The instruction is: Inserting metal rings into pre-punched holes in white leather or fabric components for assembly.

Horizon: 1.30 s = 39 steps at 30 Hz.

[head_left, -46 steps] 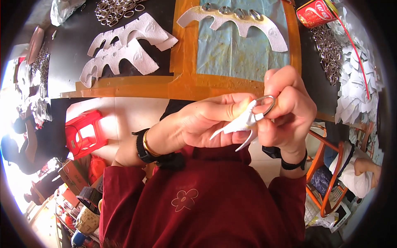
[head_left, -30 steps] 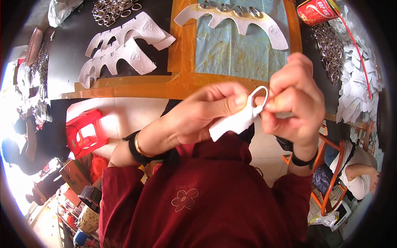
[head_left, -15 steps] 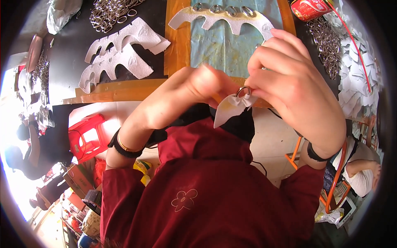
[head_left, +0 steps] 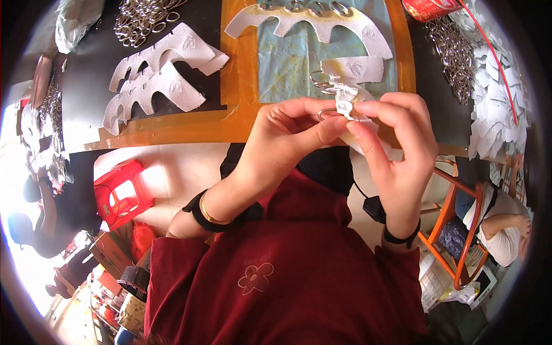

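My hands meet over the table's near edge at a white scalloped piece (head_left: 365, 69) like thick felt or leather, with narrow folded tabs. The thumb and forefinger of my left hand (head_left: 287, 129) close around an oval metal ring (head_left: 326, 113) at the folded tab. My right hand (head_left: 402, 129) pinches the tab beside it between thumb and fingers. Other rings hang on neighbouring tabs just beyond. Part of the piece is hidden behind my right fingers. Farther off, a similar white strip (head_left: 276, 23) lies on the blue sheet (head_left: 287, 66), a row of rings along its far edge.
Two more white strips (head_left: 181, 92) lie overlapping at left. Piles of metal rings stand at far left (head_left: 141, 20) and right (head_left: 451, 52), near a red can (head_left: 428, 8). White cut pieces (head_left: 494, 98) heap at right. A red stool (head_left: 123, 192) and an orange-framed chair (head_left: 460, 253) flank me.
My left hand has come in from blurred motion to the ring and tab. My right hand has lowered and turned, so more of the white piece and its rings shows. The view has shifted slightly.
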Each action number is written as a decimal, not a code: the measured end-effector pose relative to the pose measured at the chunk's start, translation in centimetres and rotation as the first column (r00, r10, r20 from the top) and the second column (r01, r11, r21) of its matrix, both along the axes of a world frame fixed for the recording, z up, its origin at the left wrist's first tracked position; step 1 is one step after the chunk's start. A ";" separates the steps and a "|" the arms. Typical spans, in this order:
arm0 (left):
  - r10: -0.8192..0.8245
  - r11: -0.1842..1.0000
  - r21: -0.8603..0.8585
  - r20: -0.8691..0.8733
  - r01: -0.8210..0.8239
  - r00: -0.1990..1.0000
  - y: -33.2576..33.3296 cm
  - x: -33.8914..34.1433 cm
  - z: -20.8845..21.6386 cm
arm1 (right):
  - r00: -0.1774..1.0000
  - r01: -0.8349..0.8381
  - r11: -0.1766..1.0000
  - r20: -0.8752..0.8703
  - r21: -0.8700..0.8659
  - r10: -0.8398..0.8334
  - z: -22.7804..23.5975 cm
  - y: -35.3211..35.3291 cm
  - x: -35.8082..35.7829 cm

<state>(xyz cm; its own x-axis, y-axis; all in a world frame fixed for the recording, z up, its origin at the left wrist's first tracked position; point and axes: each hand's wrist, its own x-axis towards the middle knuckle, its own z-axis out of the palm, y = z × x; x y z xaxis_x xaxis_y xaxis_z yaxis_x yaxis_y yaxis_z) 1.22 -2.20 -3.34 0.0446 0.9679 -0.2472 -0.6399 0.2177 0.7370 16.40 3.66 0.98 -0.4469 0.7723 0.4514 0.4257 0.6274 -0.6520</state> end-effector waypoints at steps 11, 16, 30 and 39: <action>-0.130 0.989 -0.066 -0.005 0.129 0.992 0.6 -0.3 0.4 | 0.997 0.070 0.992 -0.035 0.105 -0.067 -2.1 -1.1 0.7; 0.000 0.997 0.072 -0.157 0.011 0.988 0.0 0.9 0.8 | 0.968 0.020 0.981 -0.241 -0.191 -0.067 -2.5 -1.4 1.5; 0.084 0.991 0.113 -0.104 -0.072 0.991 0.2 1.6 0.2 | 0.910 -0.047 0.927 -0.398 -0.371 -0.113 -3.4 -1.7 0.7; 0.046 0.998 0.052 -0.094 -0.041 0.994 0.5 2.0 -0.2 | 0.825 -0.180 0.835 -0.542 -0.521 -0.161 -3.6 -2.2 0.3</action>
<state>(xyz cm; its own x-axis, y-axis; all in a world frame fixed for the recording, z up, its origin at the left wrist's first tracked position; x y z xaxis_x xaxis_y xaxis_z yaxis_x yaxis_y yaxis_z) 3.21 -1.71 -3.52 -0.0192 0.9797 -0.1997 -0.5743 0.1527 0.8043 16.72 1.48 -2.60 -0.2651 0.9543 0.1379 -0.1113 0.1118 -0.9875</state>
